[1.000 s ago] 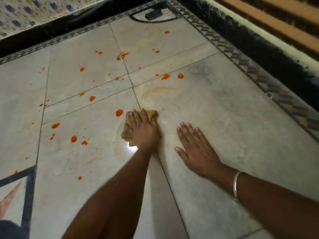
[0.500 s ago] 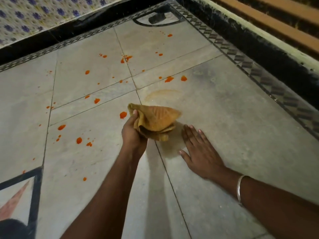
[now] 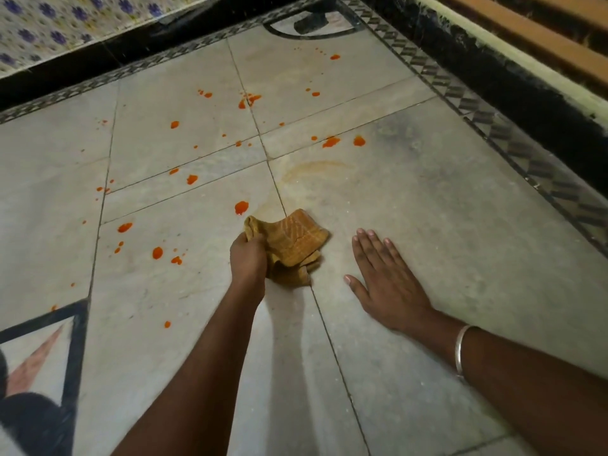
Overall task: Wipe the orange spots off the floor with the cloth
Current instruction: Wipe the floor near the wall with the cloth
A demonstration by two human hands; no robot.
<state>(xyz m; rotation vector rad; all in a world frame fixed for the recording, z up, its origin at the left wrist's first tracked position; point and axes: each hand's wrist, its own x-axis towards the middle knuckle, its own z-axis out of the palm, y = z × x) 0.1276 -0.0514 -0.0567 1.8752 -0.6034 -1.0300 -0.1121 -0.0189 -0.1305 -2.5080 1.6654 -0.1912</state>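
Observation:
My left hand (image 3: 247, 258) grips a crumpled yellow-orange cloth (image 3: 292, 240) at its left edge, and the bunched cloth hangs down to the grey tiled floor (image 3: 427, 225). Flat on the tile to the right of the cloth lies my right hand (image 3: 383, 278), fingers straight and spread. Several orange spots dot the floor: one (image 3: 241, 207) just beyond the cloth, a cluster (image 3: 158, 252) to its left, two (image 3: 330, 141) farther ahead, and more (image 3: 248, 99) toward the far wall. A faint orange smear (image 3: 312, 167) curves across the tile ahead of the cloth.
A patterned border strip (image 3: 493, 126) and a black skirting run along the right, beneath a wooden ledge (image 3: 526, 31). The far wall has flowered tiles (image 3: 49, 31). A dark triangular inlay (image 3: 49, 340) marks the floor at lower left. A dark object (image 3: 309, 23) lies near the far corner.
A second ago my left hand pressed the cloth flat on the floor. It then lifted the cloth, and now holds it bunched lower, near the floor. My right hand stayed flat.

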